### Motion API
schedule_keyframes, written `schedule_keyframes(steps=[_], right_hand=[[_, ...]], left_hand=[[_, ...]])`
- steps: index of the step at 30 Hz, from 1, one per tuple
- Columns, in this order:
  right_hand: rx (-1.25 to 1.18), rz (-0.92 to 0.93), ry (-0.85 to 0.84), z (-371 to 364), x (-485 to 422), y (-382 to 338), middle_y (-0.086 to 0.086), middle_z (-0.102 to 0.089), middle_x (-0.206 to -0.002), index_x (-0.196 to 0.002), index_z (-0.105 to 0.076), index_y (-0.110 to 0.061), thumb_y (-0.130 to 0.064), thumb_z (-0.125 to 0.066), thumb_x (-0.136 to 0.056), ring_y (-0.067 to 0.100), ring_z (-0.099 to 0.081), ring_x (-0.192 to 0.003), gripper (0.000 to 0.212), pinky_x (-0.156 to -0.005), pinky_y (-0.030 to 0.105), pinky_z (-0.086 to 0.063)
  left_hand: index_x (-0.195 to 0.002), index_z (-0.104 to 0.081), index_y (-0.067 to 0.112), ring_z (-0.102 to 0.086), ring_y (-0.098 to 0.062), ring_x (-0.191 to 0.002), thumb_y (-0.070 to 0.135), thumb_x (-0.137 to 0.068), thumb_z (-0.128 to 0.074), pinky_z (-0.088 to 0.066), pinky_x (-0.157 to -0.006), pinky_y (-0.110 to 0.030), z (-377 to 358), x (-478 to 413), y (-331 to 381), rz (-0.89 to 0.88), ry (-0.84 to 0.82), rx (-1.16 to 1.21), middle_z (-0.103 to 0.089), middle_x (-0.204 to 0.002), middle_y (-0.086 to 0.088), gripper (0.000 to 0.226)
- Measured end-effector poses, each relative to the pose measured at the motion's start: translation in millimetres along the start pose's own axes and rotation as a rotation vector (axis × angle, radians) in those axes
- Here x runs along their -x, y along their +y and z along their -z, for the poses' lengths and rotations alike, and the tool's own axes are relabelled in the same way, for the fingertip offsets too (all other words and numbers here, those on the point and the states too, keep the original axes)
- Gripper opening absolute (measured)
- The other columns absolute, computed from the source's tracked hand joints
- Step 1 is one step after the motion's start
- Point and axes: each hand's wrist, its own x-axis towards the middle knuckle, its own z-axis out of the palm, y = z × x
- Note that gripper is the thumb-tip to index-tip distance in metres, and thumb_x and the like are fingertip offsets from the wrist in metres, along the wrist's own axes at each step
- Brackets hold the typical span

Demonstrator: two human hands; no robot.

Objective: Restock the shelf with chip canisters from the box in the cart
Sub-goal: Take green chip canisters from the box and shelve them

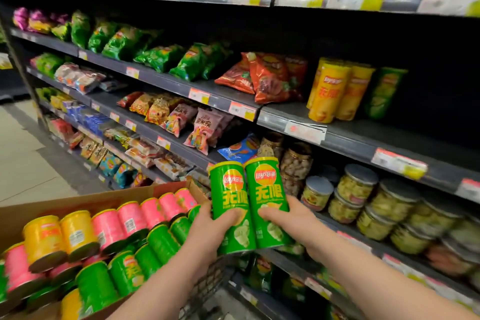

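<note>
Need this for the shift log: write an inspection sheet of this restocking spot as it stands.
Surface: shelf holds yellow cans and a lone green can; free board to their right.
Job's things: left green can and right green can, roughly upright, touching; box in the cart holds spare cans, pink, yellow and green, lying down.
Clutter: nothing seen.
Hands: left hand grips the left green can; right hand grips the right green can.
Cables: nothing seen.
Surroundings: chip bags left of the yellow cans; jars one shelf below.

Dark tiered shelving point(363, 141), pale floor point(23, 163)
</note>
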Motion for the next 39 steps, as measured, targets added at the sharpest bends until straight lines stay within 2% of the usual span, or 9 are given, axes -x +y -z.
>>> schedule_keyframes(steps=[2, 4, 6, 9, 14, 17, 23, 28, 39], right_hand=[[-0.008, 0.004, 0.043, 28.6, 3.9, -2.9, -0.008, -0.068, -0.091, -0.093, -0.058, -0.027, -0.036, -0.075, -0.074, 0.009, -0.065, -0.084, 0.028, -0.080, 0.027, -0.054], [-0.021, 0.020, 0.095, 58.8, 6.4, -3.7, -0.004, -0.071, -0.100, -0.106, -0.060, -0.024, -0.048, -0.076, -0.056, 0.015, -0.068, -0.091, 0.058, -0.090, 0.040, -0.054], [-0.018, 0.033, 0.135, 88.9, 6.6, -3.2, -0.001, -0.071, -0.100, -0.102, -0.061, -0.022, -0.043, -0.078, -0.063, 0.017, -0.068, -0.092, 0.048, -0.091, 0.042, -0.053], [-0.037, 0.059, 0.193, 133.0, 0.9, -1.8, -0.004, -0.070, -0.090, -0.088, -0.059, -0.022, -0.026, -0.074, -0.079, 0.012, -0.067, -0.083, 0.018, -0.081, 0.032, -0.055], [-0.036, 0.108, 0.275, 196.7, -12.2, -6.3, -0.003, -0.070, -0.101, -0.112, -0.059, -0.022, -0.042, -0.080, -0.066, 0.014, -0.068, -0.091, 0.054, -0.089, 0.039, -0.054], [-0.025, 0.176, 0.337, 237.6, -18.7, -14.2, -0.006, -0.068, -0.102, -0.111, -0.055, -0.025, -0.047, -0.077, -0.067, 0.012, -0.066, -0.093, 0.054, -0.089, 0.035, -0.052], [-0.068, 0.244, 0.372, 313.4, -37.8, -29.4, -0.001, -0.065, -0.104, -0.113, -0.050, -0.021, -0.034, -0.074, -0.079, 0.012, -0.064, -0.088, 0.044, -0.066, 0.025, -0.048], [-0.064, 0.215, 0.451, 348.4, -64.4, -25.4, 0.004, -0.059, -0.116, -0.128, -0.040, -0.017, -0.035, -0.074, -0.078, 0.019, -0.059, -0.098, 0.062, -0.081, 0.031, -0.045], [-0.098, 0.201, 0.587, 376.0, -126.2, -20.0, 0.008, -0.061, -0.115, -0.117, -0.044, -0.018, -0.017, -0.079, -0.075, 0.022, -0.060, -0.096, 0.054, -0.082, 0.032, -0.047]], left_hand=[[-0.116, -0.057, 0.012, -0.070, -0.013, -0.074, 0.043, -0.052, -0.077, -0.054, -0.060, -0.023, -28.5, -9.4, 5.5, -0.018, -0.060, -0.021, -0.071, -0.092, -0.004, 0.074], [-0.107, -0.057, 0.014, -0.068, -0.004, -0.063, 0.032, -0.066, -0.079, -0.049, -0.053, -0.017, -59.3, -15.8, 12.8, -0.035, -0.107, -0.018, -0.070, -0.086, 0.001, 0.050], [-0.101, -0.055, 0.018, -0.068, -0.006, -0.064, 0.024, -0.071, -0.078, -0.049, -0.053, -0.018, -90.5, -22.8, 19.0, -0.036, -0.145, -0.006, -0.069, -0.086, 0.001, 0.038], [-0.101, -0.058, 0.020, -0.071, -0.017, -0.077, 0.033, -0.053, -0.077, -0.053, -0.065, -0.029, -134.0, -30.5, 30.9, -0.045, -0.189, -0.013, -0.072, -0.091, -0.003, 0.054], [-0.106, -0.055, 0.019, -0.072, -0.018, -0.077, 0.032, -0.053, -0.078, -0.054, -0.061, -0.027, -194.9, -45.1, 49.2, -0.077, -0.260, 0.015, -0.072, -0.096, -0.006, 0.059], [-0.109, -0.056, 0.020, -0.072, -0.017, -0.079, 0.024, -0.070, -0.077, -0.053, -0.063, -0.027, -227.0, -54.6, 59.0, -0.122, -0.280, 0.027, -0.073, -0.096, -0.004, 0.045], [-0.111, -0.059, 0.017, -0.071, -0.022, -0.084, 0.026, -0.064, -0.079, -0.055, -0.073, -0.035, -277.8, -69.9, 78.6, -0.176, -0.273, 0.068, -0.073, -0.097, -0.007, 0.052], [-0.117, -0.058, 0.013, -0.072, -0.022, -0.083, 0.020, -0.071, -0.077, -0.055, -0.067, -0.032, -299.9, -83.9, 86.8, -0.202, -0.248, 0.077, -0.073, -0.099, -0.007, 0.050], [-0.104, -0.054, 0.025, -0.070, -0.008, -0.072, 0.014, -0.083, -0.067, -0.051, -0.059, -0.021, -311.0, -122.0, 112.8, -0.268, -0.282, 0.048, -0.070, -0.092, 0.003, 0.026]])
